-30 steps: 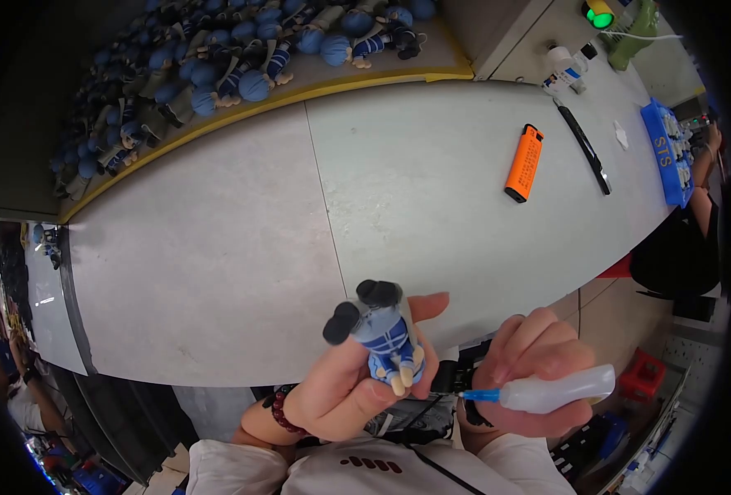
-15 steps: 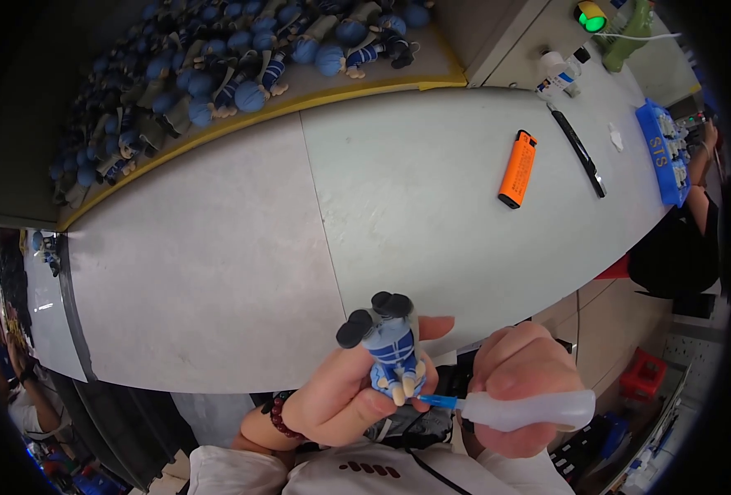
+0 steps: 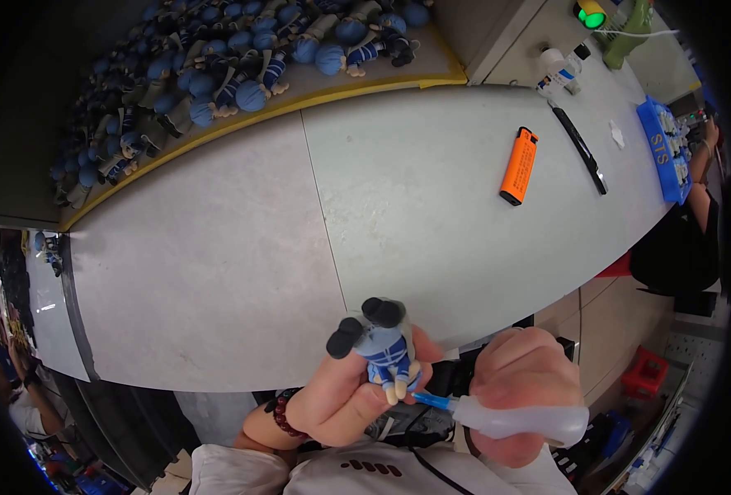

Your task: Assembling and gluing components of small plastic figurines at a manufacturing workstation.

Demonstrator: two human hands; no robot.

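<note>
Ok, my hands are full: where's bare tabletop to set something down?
Widest: the tabletop left of the seam, between yellow-edged shelf and left hand. Another lies between seam and orange tool. Crowded: the shelf, packed with figurines, and far right, around black tool and blue tray.

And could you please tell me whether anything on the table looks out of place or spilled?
Only a small white patch looks odd, lying by itself right of the slim black tool; whether it is a scrap or a spill, I cannot tell. Nothing else stands out.

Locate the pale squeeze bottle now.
In the head view, the bottle is low, right of centre, in the right hand, its blue tip beside the figurine.
</note>
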